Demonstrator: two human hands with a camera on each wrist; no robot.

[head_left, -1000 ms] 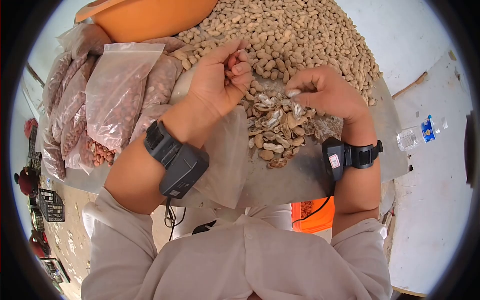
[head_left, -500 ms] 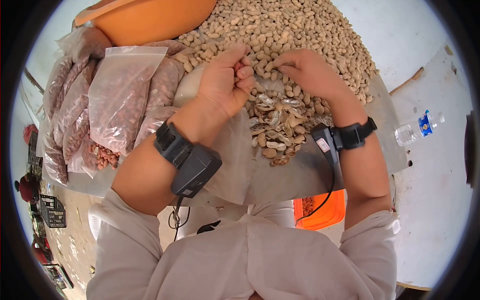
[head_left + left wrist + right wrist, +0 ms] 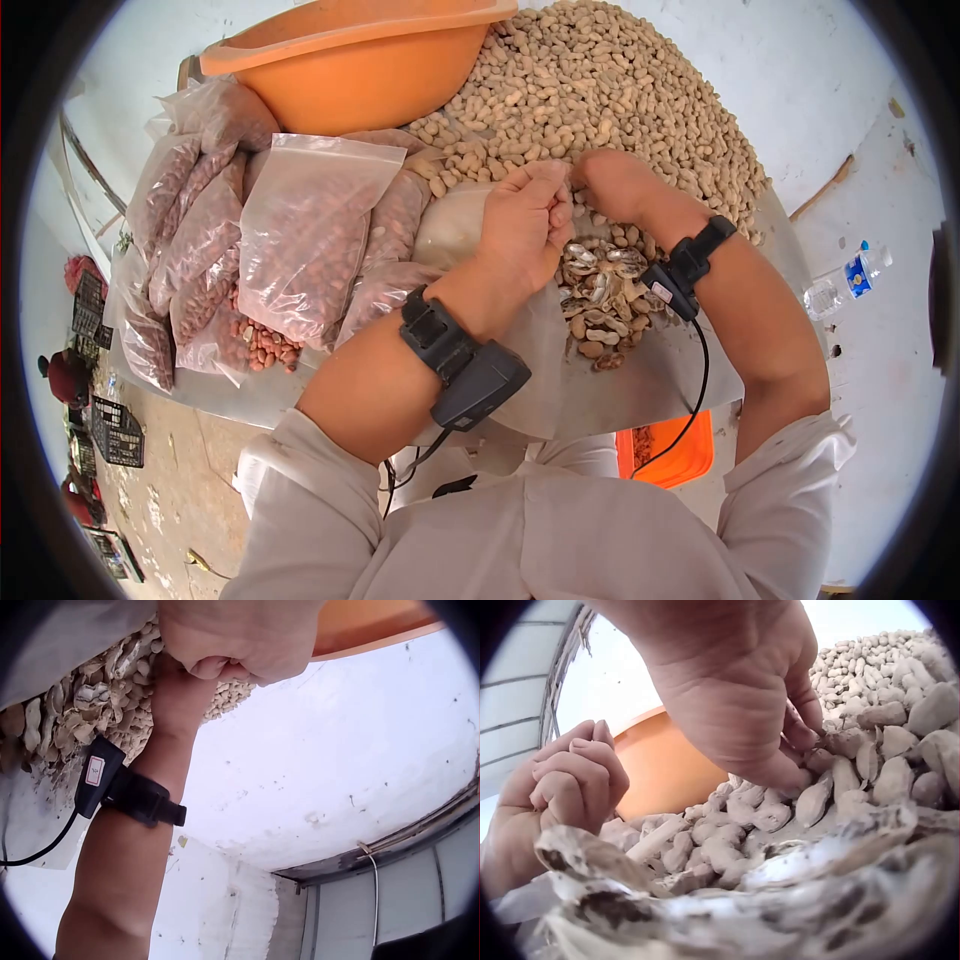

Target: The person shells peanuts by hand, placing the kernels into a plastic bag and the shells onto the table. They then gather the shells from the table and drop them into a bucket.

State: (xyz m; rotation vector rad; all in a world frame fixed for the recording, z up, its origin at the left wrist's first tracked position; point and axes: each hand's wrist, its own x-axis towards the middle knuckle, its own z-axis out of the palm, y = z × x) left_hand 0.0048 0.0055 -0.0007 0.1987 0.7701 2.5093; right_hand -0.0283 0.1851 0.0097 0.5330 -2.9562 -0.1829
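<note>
My left hand [image 3: 525, 220] has its fingers curled in, palm side up, just left of the right hand; what lies inside is hidden now. The right wrist view shows the same curled left hand [image 3: 570, 780]. At the near edge of the unshelled peanut pile [image 3: 610, 90], my right hand [image 3: 625, 187] points down. Its thumb and fingertips pinch a peanut [image 3: 820, 760] among others in the right wrist view. Broken shells [image 3: 605, 300] lie in a heap below both hands.
Bags of red kernels [image 3: 310, 240] lie at the left, with loose kernels [image 3: 265, 345] by them. An orange basin [image 3: 360, 75] stands behind. A clear plastic sheet [image 3: 530, 350] lies under my left forearm. Beyond the table's right edge is a bottle [image 3: 850, 280]; an orange tub [image 3: 690, 455] is below.
The head view has shifted, so the table things appear farther right and lower. My right hand has gone from the shell heap to the pile and now is close beside the left, whose red kernels no longer show.
</note>
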